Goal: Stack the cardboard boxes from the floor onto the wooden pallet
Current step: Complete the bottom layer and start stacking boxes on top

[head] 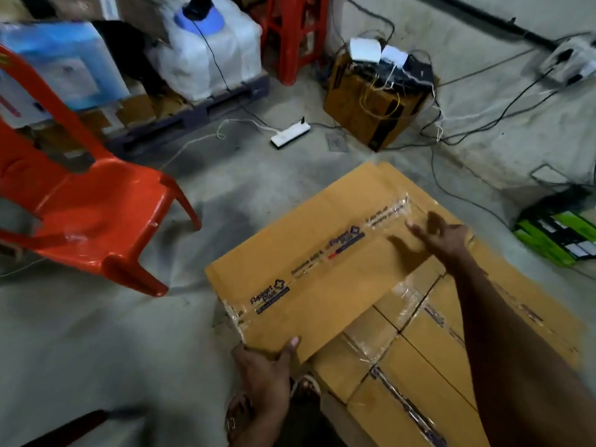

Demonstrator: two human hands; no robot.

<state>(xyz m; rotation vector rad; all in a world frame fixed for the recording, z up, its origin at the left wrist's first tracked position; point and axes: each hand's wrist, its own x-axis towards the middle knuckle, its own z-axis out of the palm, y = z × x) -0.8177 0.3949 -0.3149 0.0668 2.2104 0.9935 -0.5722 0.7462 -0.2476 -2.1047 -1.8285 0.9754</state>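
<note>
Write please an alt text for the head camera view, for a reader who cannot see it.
A person's left hand grips the near corner of a top box lying on a stack of boxes, while the right hand is open over its far end. A red chair stands to the left, on the floor.

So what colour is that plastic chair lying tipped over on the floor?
The plastic chair is bright orange-red, seen clearly at the left of the head view.

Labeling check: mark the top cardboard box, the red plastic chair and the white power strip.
top cardboard box (pixel 309 253): head view, bare top face beside the tape.
red plastic chair (pixel 87 204): head view, seat.
white power strip (pixel 290 134): head view, middle of its body.
</note>
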